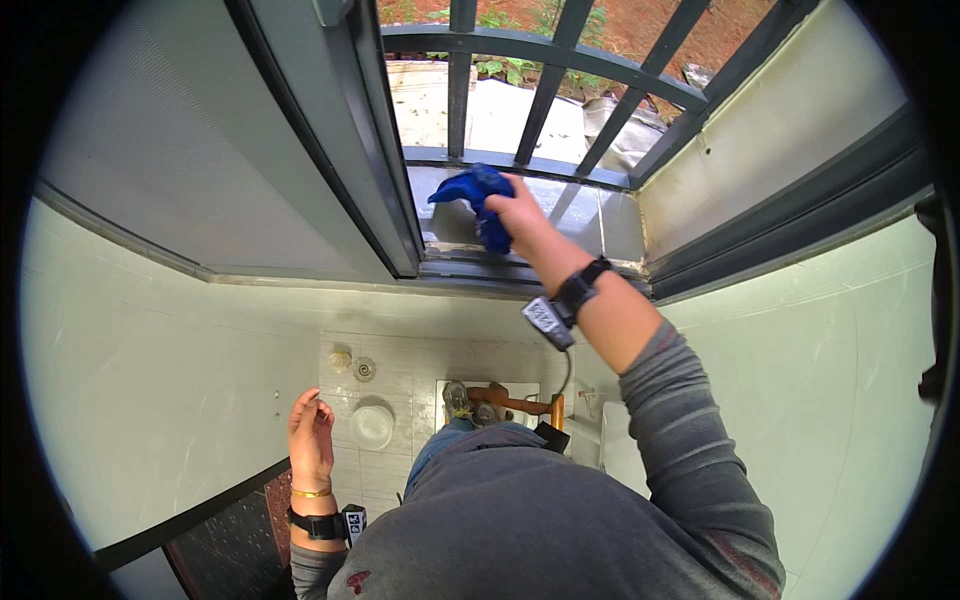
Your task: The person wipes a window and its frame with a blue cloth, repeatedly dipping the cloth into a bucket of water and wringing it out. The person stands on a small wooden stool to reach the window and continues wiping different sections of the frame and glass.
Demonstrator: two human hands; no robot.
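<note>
My right hand (519, 217) grips a crumpled blue cloth (484, 199) above the tiled outer sill (574, 202) of a window. One end of the cloth sticks out to the left; whether its underside touches the tile is hard to tell. Dark metal window bars (540, 124) stand just beyond the cloth. My left hand (310, 435) hangs low at the left, near the pale wall, its fingers loosely bent and holding nothing visible.
A grey-framed window panel (300, 150) fills the opening's left side. Far below, my shoes (457, 397) are on a raised support beside an orange-brown bar (510, 400). A white round bucket (371, 426) and a floor drain (364, 369) show on the tiled floor.
</note>
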